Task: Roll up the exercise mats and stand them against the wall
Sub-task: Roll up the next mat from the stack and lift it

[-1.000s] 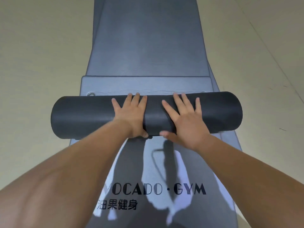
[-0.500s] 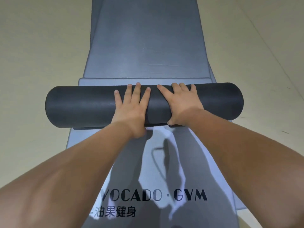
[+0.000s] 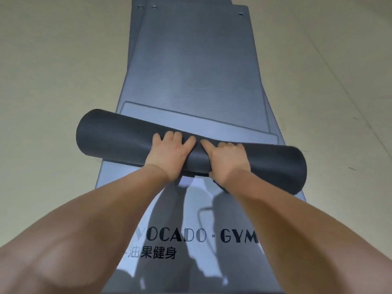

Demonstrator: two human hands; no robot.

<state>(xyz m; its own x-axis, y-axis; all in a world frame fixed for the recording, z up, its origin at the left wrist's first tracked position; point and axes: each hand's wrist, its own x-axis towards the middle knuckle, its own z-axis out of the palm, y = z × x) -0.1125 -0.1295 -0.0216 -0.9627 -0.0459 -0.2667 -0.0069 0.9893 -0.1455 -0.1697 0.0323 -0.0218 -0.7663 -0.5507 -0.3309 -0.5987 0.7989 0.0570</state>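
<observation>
Roll (image 3: 118,141) lies crosswise and a bit skewed on the flat mats (image 3: 191,71) on the floor (image 3: 53,81). At its middle the left hand (image 3: 167,154) and right hand (image 3: 228,162) sit side by side, fingers (image 3: 174,136) curled over the top and clamped on it. Looks like soft, springy foam, light but bulky. I'd grab it wider so it won't unwind.

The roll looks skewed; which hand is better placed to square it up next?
Probably right. The right hand grips the rolled mat on its half that lies nearer the person, so pushing there should straighten it; the left hand holds the farther half.
</observation>
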